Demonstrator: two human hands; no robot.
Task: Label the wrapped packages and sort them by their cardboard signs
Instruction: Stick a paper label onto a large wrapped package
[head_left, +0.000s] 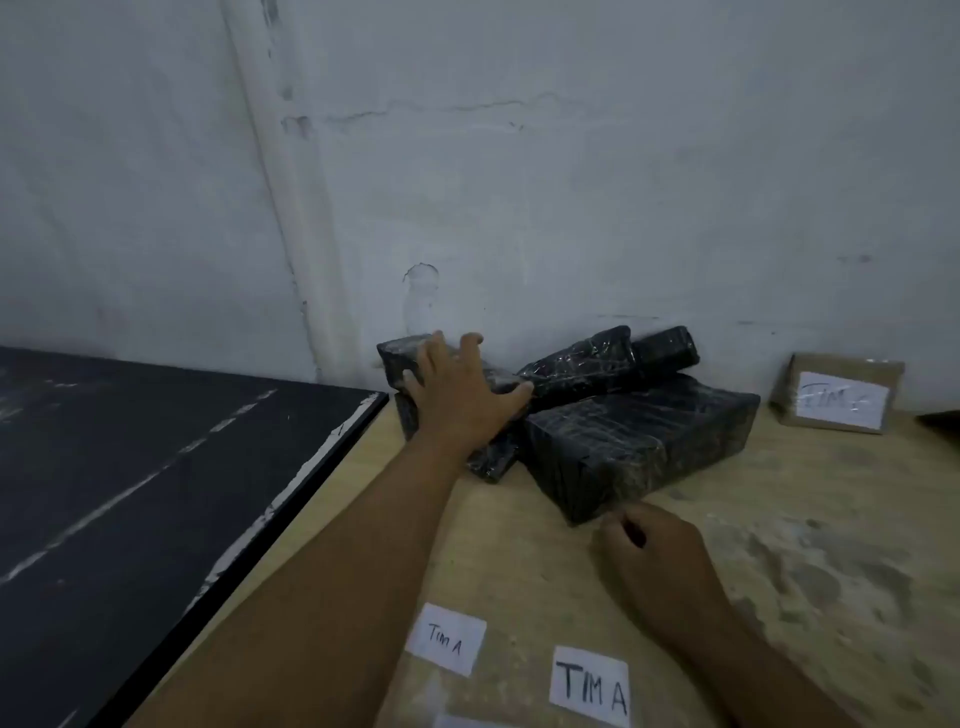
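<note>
Several black film-wrapped packages lie piled against the wall. My left hand (460, 392) rests with spread fingers on the leftmost package (402, 358). A long narrow package (582, 371) leans across the pile, and a big flat package (639, 441) lies in front of it. My right hand (654, 551) hovers near that big package's front corner with fingers loosely curled, holding nothing I can see. Two white paper labels reading "TIM A" (445, 646) (590, 686) lie on the wooden table near me. A cardboard sign (839, 392) with a white paper stands at the far right by the wall.
A black board (156, 493) with chipped white edges covers the left side of the tan wooden table (779, 545). A grey plaster wall with a vertical pipe rises right behind the packages. A dark object's edge shows at the far right edge.
</note>
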